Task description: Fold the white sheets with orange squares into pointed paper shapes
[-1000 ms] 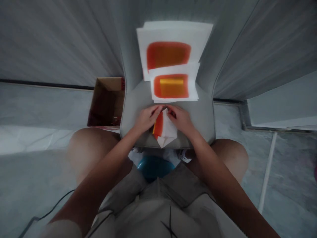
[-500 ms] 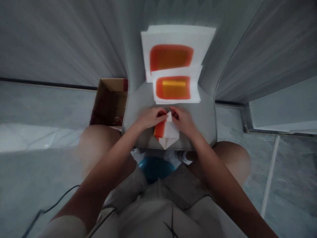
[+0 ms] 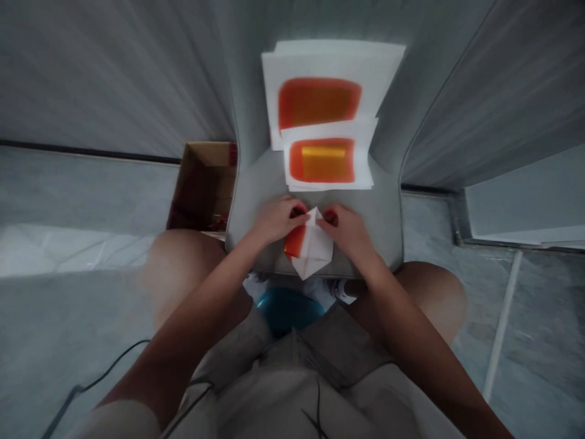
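Note:
A folded sheet of paper (image 3: 315, 249), white with an orange-red patch on its left side, lies near the front of the grey chair seat (image 3: 249, 198). Its lower end comes to a point, and a small peak rises at the top between my hands. My left hand (image 3: 280, 221) pinches the upper left edge, thumb on top. On the upper right edge, my right hand (image 3: 348, 228) has thumb and fingers closed on the paper. Beyond them stand white sheets with orange and gold rectangles: a smaller front stack (image 3: 329, 161) and a larger back stack (image 3: 336, 61).
An open cardboard box (image 3: 196, 183) stands on the floor left of the chair. Below the seat, between my legs, is a blue plastic stool or basin (image 3: 290, 311). A black cable (image 3: 112, 366) runs at lower left. Grey curtains (image 3: 114, 73) hang behind.
My right hand has shifted slightly right and down along the paper's upper edge. The left hand keeps its pinch. The whole view has moved a little.

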The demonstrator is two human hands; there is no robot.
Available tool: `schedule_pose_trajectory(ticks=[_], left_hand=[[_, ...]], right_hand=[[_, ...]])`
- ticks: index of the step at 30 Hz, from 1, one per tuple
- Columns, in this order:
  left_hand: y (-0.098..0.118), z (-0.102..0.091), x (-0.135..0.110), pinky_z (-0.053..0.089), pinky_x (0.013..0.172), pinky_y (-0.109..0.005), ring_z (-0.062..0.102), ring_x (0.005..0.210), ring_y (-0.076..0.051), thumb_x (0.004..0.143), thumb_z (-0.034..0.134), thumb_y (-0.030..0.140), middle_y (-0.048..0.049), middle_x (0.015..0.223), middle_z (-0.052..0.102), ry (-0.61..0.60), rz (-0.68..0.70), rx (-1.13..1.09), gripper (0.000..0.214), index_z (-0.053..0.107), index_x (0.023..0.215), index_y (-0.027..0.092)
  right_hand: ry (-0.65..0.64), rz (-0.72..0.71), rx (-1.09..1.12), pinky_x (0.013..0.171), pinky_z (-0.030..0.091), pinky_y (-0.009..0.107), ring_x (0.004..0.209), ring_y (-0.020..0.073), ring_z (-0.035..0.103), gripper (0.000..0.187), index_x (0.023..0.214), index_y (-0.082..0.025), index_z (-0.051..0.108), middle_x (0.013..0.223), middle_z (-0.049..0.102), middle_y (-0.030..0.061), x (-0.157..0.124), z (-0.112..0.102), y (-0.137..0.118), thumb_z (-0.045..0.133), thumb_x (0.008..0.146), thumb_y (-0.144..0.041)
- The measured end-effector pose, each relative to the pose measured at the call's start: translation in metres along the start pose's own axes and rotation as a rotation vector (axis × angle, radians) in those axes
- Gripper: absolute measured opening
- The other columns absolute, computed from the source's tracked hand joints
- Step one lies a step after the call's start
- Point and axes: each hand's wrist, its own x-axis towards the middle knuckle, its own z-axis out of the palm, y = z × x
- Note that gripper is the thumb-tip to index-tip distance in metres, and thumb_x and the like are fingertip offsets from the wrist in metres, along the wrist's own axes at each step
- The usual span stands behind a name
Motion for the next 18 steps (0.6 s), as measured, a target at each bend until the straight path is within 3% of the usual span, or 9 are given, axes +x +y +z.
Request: schedule_pose_trajectory(ticks=[7,11,14,16,18], left_hand=[[0.002,-0.003,-0.006,0.055,0.085,-0.036,0.071,0.095,-0.021,0.101,0.061,0.042,-0.0051,0.112,0.077,0.042,0.041,-0.049,0.026,0.073,0.114,0.024],[0.0,0.002,-0.019,0.058,0.086,-0.034,0.073,0.098,-0.021,0.099,0.064,0.048,-0.0057,0.113,0.077,0.132,0.063,-0.101,0.04,0.067,0.13,0.023],[-0.006,0.011,-0.025,0.059,0.084,-0.032,0.075,0.094,-0.019,0.094,0.073,0.037,-0.0038,0.108,0.078,0.185,0.016,-0.171,0.056,0.057,0.146,0.024],[-0.011,0.016,-0.026,0.06,0.085,-0.032,0.075,0.091,-0.018,0.095,0.071,0.03,-0.0026,0.104,0.079,0.23,-0.016,-0.181,0.049,0.06,0.142,0.025],[-0.013,0.018,-0.025,0.059,0.085,-0.032,0.076,0.091,-0.018,0.097,0.066,0.028,-0.003,0.103,0.08,0.282,-0.037,-0.149,0.028,0.07,0.125,0.025]], right_hand=[[-0.031,0.076,0.065,0.067,0.043,0.033,0.073,0.0211,0.063,0.018,0.096,-0.022,0.071,0.082,0.073,0.0041,0.002,-0.002,-0.004,0.075,0.087,-0.037],[0.071,-0.011,0.008,0.067,0.041,0.033,0.075,0.0211,0.062,0.014,0.098,-0.022,0.07,0.086,0.072,0.0043,0.0,0.01,-0.002,0.07,0.091,-0.034],[0.116,-0.12,-0.033,0.072,0.044,0.034,0.081,0.0225,0.063,0.015,0.101,-0.021,0.073,0.092,0.072,0.0067,-0.001,0.016,0.004,0.065,0.095,-0.032],[0.125,-0.207,-0.058,0.076,0.046,0.036,0.086,0.0237,0.064,0.02,0.107,-0.021,0.076,0.097,0.072,0.0084,-0.003,0.018,0.009,0.061,0.099,-0.032],[0.132,-0.303,-0.097,0.081,0.048,0.037,0.092,0.025,0.064,0.027,0.114,-0.021,0.078,0.101,0.072,0.0099,-0.004,0.02,0.015,0.056,0.104,-0.034]])
